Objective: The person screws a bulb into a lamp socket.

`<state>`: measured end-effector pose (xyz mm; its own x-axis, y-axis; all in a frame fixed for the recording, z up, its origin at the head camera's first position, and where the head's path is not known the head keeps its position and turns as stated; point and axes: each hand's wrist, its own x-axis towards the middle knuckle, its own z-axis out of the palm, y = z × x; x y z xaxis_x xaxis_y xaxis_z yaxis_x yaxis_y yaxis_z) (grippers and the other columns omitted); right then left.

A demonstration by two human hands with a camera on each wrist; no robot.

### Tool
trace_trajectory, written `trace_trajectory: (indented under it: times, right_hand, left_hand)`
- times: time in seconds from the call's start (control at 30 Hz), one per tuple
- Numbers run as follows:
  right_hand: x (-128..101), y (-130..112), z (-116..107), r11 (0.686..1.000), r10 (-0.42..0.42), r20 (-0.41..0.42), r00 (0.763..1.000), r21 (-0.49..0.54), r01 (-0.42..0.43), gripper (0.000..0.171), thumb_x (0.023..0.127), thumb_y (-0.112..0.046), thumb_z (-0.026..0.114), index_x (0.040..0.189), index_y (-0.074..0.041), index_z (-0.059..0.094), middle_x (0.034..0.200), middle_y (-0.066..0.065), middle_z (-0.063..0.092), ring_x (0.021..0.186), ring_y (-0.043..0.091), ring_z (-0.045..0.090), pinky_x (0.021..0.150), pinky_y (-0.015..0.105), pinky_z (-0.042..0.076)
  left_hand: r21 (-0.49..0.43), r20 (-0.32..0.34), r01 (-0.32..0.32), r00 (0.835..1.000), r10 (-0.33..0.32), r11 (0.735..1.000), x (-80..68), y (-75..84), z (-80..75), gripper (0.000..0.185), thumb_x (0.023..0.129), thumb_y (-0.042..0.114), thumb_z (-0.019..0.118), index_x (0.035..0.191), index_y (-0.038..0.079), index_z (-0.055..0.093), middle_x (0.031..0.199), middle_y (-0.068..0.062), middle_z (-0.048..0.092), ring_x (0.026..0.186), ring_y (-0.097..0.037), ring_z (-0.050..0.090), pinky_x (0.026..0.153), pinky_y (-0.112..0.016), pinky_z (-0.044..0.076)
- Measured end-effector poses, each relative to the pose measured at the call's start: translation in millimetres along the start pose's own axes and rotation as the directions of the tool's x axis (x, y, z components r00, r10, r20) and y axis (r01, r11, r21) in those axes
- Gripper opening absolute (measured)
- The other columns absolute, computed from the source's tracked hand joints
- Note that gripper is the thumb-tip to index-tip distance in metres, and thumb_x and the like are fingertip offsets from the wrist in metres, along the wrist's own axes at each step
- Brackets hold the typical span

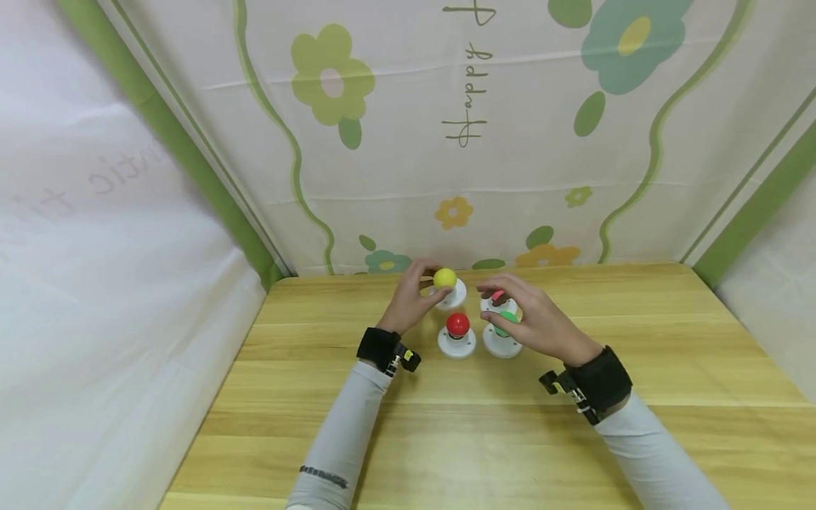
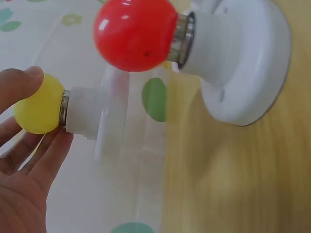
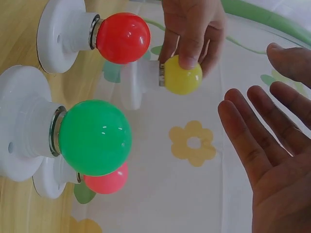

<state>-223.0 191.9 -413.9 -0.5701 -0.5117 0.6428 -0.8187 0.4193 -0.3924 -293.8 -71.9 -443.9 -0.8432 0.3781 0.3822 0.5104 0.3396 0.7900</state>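
Note:
My left hand (image 1: 411,296) holds a round yellow light bulb (image 1: 445,278) between thumb and fingers. The bulb sits in a white lamp socket (image 2: 85,109), whose base seems raised off the table in the wrist views. My right hand (image 3: 286,160) hovers above a green bulb (image 3: 95,138) and a pink bulb (image 3: 108,179), fingers spread and nothing held. In the head view the right fingers partly hide both. Nearer the front, a red bulb (image 1: 457,324) stands upright in its own white socket (image 1: 456,347), between the hands.
The wooden table (image 1: 446,439) backs onto a white curtain (image 1: 395,163) printed with flowers. A plain white side curtain (image 1: 115,297) hangs at the left. Each wrist wears a black strap (image 1: 602,382) with a small camera.

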Motion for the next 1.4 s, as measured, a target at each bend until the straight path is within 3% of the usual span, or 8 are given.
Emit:
trace_trajectory:
  times: [0.53,1.4]
  right_hand:
    - [1,1,1,1.000,-0.015,0.007,1.000,0.004,0.015,0.048,0.087,0.000,0.084,0.131,-0.005,0.067,0.122,0.005,0.072,0.105,0.020,0.071,0.084,0.038,0.062]
    - [-1,0,-2,1.000,0.003,0.013,1.000,-0.001,-0.003,0.037,0.088,-0.002,0.084,0.122,-0.008,0.071,0.116,0.005,0.074,0.099,0.020,0.073,0.082,0.041,0.063]
  left_hand:
    - [-0.027,0.044,0.157,0.987,-0.155,0.987,4.2,-22.9,14.2,0.048,0.100,0.015,0.075,0.142,0.003,0.054,0.142,-0.014,0.053,0.134,-0.031,0.058,0.110,-0.032,0.054]
    - [-0.035,0.094,0.234,0.969,-0.230,0.971,5.6,-30.6,29.0,0.046,0.101,0.010,0.073,0.141,0.000,0.054,0.143,-0.017,0.052,0.135,-0.034,0.058,0.109,-0.033,0.055]
